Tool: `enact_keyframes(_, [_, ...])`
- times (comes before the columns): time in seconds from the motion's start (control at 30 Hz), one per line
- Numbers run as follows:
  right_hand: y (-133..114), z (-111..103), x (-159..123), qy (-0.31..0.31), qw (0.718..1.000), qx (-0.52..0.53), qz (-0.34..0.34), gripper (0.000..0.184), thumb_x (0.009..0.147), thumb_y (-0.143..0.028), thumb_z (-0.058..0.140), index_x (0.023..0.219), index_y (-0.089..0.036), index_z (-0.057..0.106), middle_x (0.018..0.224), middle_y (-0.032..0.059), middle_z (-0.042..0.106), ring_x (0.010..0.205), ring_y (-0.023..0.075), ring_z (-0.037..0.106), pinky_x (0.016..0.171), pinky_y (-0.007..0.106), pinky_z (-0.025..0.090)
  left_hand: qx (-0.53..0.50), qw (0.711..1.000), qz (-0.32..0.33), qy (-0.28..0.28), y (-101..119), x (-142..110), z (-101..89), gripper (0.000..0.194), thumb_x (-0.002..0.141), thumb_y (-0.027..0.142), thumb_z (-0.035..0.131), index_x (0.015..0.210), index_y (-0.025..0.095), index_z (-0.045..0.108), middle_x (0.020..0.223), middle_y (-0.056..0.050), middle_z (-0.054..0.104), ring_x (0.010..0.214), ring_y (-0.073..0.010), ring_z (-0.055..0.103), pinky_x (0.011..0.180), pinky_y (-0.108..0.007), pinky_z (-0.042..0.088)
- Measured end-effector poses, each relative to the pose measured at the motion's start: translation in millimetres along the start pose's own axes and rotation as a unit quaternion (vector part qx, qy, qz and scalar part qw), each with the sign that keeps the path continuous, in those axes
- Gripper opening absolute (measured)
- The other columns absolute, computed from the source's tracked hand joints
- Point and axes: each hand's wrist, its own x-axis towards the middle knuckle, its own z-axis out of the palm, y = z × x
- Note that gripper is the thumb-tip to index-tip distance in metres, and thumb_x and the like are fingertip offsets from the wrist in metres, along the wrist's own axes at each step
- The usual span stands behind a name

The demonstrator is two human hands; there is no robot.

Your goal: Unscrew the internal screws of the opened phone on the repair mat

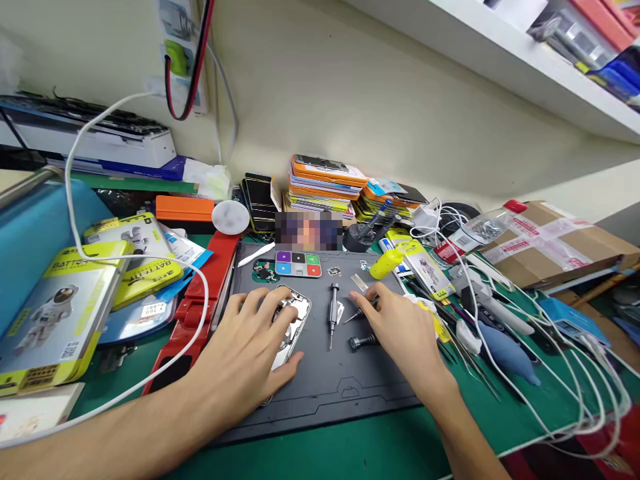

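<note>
My left hand (255, 333) lies across an opened phone (300, 305), its fingers curved over the inner parts and the thumb by the right edge. Much of the phone is covered by the hand. My right hand (400, 327) pinches a slim screwdriver (353, 316); its tip points left and down, close to the mat, and its handle is mostly hidden by the fingers. Between the hands, a grey screwdriver (333, 313) lies on the dark repair mat (330, 407). Another dark screwdriver (362, 342) pokes out beneath my right hand.
Behind the phone lie a coloured screw tray (299, 265) and a green circuit board (265, 271). A yellow bottle (387, 264) stands at the back right. Battery boxes (55, 313) and a red tool (200, 293) line the left; tweezers, white cables (530, 373) and a blue blower (510, 353) crowd the right.
</note>
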Motion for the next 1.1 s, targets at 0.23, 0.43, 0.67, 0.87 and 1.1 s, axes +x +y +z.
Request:
enact_keyframes(0.23, [7,1,3,-0.002,0.986,0.165,0.008,0.02,0.094,-0.038,0.074,0.083,-0.026,0.063,0.061,-0.0019,0.067,0.056,0.0206,0.061,0.055,0.03,0.028,-0.006,1.0,-0.02,-0.019,0,-1,2.9,0.03,0.099,0.027,0.064,0.128,0.02,0.064,0.15,-0.016,0.06,0.127,-0.0442,0.06,0.096,-0.064,0.053])
enact_keyframes(0.43, [8,8,-16,0.075,0.92,0.385,-0.004,0.05,0.104,-0.054,0.057,0.144,-0.028,0.039,0.095,0.0017,0.073,0.062,0.0191,0.07,0.055,0.034,0.059,-0.069,0.997,0.005,-0.042,-2,0,2.0,0.029,0.097,0.014,0.057,0.124,0.021,0.062,0.145,-0.014,0.059,0.129,-0.0404,0.058,0.102,-0.063,0.05])
enact_keyframes(0.67, [7,14,-68,0.146,0.833,0.534,-0.022,0.049,0.108,-0.047,0.059,0.153,-0.037,0.043,0.102,0.0014,0.068,0.052,0.0115,0.062,0.043,0.027,0.058,-0.158,0.982,0.042,-0.09,-1,2,-2.7,0.046,0.082,-0.001,0.055,0.121,0.022,0.061,0.143,-0.011,0.057,0.135,-0.037,0.052,0.105,-0.056,0.049])
enact_keyframes(0.87, [23,23,-67,0.005,0.826,0.564,0.015,0.047,0.108,-0.054,0.057,0.149,-0.033,0.049,0.102,0.002,0.067,0.062,0.0149,0.069,0.054,0.032,0.065,-0.185,0.969,0.1,-0.13,0,2,-7.7,0.048,0.082,-0.001,0.055,0.124,0.022,0.06,0.141,-0.01,0.058,0.135,-0.034,0.051,0.108,-0.052,0.047])
enact_keyframes(1.1, [18,26,-36,-0.029,0.831,0.553,-0.055,0.047,0.108,-0.053,0.055,0.149,-0.032,0.049,0.1,0.002,0.07,0.089,0.0204,0.07,0.092,0.041,0.059,-0.199,0.95,0.166,-0.173,1,1,-13.3,0.046,0.083,0.004,0.056,0.124,0.024,0.058,0.139,-0.006,0.06,0.136,-0.0331,0.051,0.109,-0.051,0.046])
